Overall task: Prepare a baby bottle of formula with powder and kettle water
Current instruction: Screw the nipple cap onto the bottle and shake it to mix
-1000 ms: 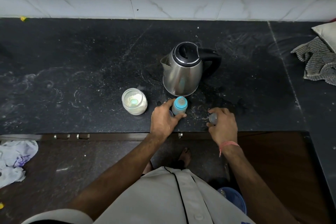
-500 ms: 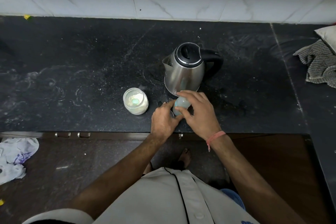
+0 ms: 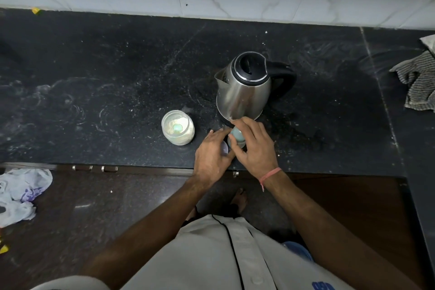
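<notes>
A small baby bottle [image 3: 236,135] with a pale blue top stands near the counter's front edge, just in front of the steel kettle [image 3: 244,92]. My left hand [image 3: 211,155] grips the bottle's body from the left. My right hand [image 3: 254,146] is closed over the bottle's blue top from the right, hiding most of it. An open glass jar of white formula powder [image 3: 178,127] with a green scoop inside stands to the left of the hands.
The black stone counter [image 3: 106,82] is dusted with white powder. A striped cloth [image 3: 419,82] lies at the right edge. White marble tiles back the counter. White cloths [image 3: 21,193] lie on the floor at the left.
My right hand left a small clear cap on the counter at the right and moved left onto the bottle's top. The left hand has stayed on the bottle.
</notes>
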